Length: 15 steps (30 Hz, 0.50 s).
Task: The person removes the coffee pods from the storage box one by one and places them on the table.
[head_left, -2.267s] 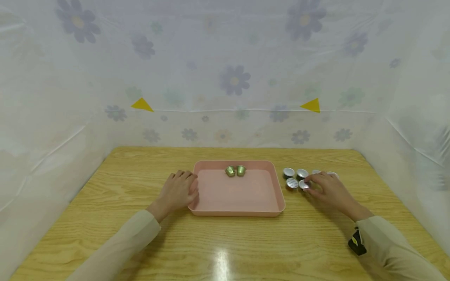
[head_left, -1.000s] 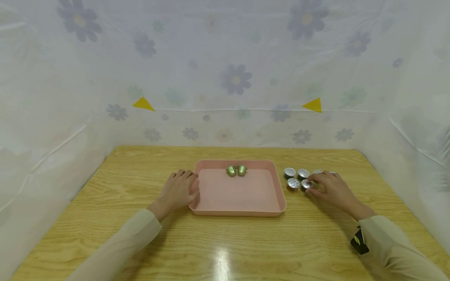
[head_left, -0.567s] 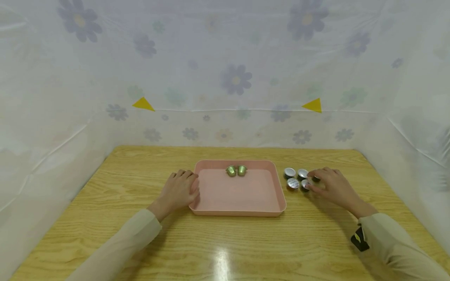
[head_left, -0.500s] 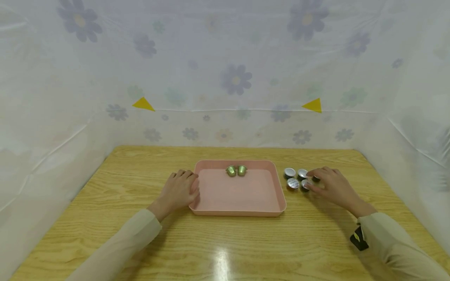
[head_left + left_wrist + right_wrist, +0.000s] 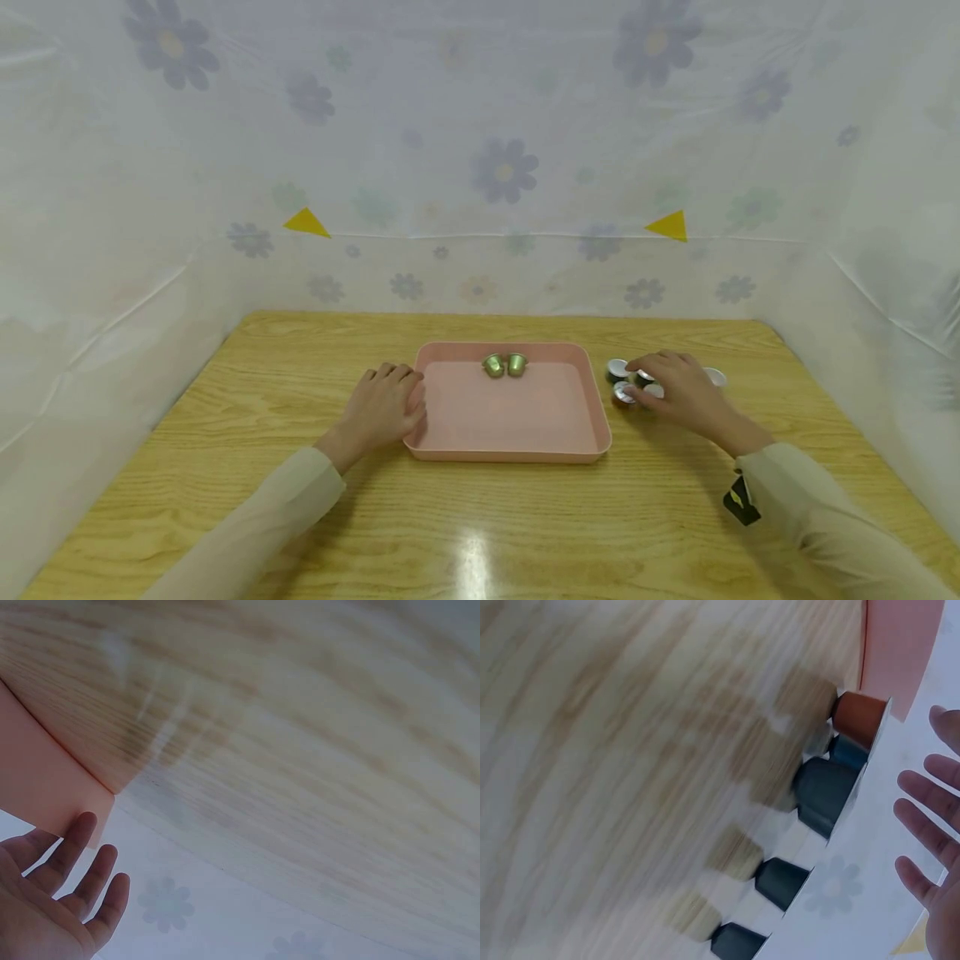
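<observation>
My left hand (image 5: 381,406) lies over the left rim of a pink tray (image 5: 504,456). In the left wrist view its index finger lies on the outside of the tray wall (image 5: 41,776), with the thumb behind it. Two gold-green coffee capsules (image 5: 517,365) lie on their sides at the tray's far wall. Right of the tray, my right hand (image 5: 686,392) hovers with parted fingers over several foil-lidded capsules (image 5: 617,368), partly hiding them. The right wrist view shows an orange-brown capsule (image 5: 859,720), a blue one (image 5: 847,751) and dark green ones (image 5: 825,791), all lid up; nothing is between the fingers.
The wooden table (image 5: 472,517) is bounded by pale flower-patterned sheets (image 5: 495,275) at the back and both sides. One white-lidded capsule (image 5: 715,377) stands right of my right hand. A black device (image 5: 742,501) is at the right sleeve.
My right hand let go of the front-right capsule, after nudging it slightly right, and has moved left over the group. The rearmost right capsule shows again. My left hand and the tray stay still.
</observation>
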Motion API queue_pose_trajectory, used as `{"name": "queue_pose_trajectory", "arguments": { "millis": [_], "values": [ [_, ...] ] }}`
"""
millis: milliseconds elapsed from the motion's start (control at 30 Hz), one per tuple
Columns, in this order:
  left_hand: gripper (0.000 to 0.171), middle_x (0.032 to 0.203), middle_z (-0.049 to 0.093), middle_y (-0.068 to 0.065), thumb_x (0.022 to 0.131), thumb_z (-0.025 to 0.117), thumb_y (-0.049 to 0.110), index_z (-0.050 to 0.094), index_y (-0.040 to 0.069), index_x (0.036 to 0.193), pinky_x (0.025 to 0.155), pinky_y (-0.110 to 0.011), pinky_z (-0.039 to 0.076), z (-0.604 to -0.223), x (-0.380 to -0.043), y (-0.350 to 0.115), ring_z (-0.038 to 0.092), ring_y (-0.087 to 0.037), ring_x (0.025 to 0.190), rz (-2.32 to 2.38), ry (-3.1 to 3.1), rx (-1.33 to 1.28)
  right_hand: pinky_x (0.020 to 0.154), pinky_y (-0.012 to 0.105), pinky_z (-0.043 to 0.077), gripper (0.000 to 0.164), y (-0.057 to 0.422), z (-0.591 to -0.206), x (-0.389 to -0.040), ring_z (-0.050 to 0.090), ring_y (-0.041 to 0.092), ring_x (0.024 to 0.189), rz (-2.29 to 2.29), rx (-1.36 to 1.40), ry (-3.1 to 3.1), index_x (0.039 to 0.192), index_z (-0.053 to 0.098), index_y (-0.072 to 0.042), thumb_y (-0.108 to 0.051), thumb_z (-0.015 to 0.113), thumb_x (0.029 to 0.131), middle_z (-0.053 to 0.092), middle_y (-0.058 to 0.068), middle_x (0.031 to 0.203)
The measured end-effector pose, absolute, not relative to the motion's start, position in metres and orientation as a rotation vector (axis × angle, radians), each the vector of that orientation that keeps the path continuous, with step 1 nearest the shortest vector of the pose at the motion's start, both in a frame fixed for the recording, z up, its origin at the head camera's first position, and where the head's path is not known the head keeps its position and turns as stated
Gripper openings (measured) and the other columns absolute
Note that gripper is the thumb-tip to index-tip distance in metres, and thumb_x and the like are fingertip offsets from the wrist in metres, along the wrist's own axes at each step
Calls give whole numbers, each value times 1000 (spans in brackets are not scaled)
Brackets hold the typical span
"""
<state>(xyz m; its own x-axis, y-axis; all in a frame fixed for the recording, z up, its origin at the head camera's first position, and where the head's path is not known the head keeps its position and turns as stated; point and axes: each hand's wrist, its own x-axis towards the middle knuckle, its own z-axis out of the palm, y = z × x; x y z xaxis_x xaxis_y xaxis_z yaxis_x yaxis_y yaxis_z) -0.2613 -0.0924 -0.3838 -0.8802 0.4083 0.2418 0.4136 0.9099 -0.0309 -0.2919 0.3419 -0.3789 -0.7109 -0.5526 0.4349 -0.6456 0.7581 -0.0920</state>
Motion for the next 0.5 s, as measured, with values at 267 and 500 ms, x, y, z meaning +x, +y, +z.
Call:
{"name": "queue_pose_trajectory", "arguments": {
  "millis": [267,500],
  "values": [
    [38,114,60,-5,85,55,34,61,11,115,87,-45,45,-386,-262,-93,54,-28,105,-22,-2819,-624,84,52,41,34,320,-377,-296,57,24,89,326,1006,-2531,105,64,-7,-21,72,75,66,6,97],
    [39,115,59,-5,85,55,34,60,11,116,87,-45,45,-385,-262,-93,53,-28,106,-21,-2831,-617,85,51,42,32,300,-380,-301,58,23,89,335,1026,-2515,103,65,-9,-25,71,77,67,4,95]
  ]
}}
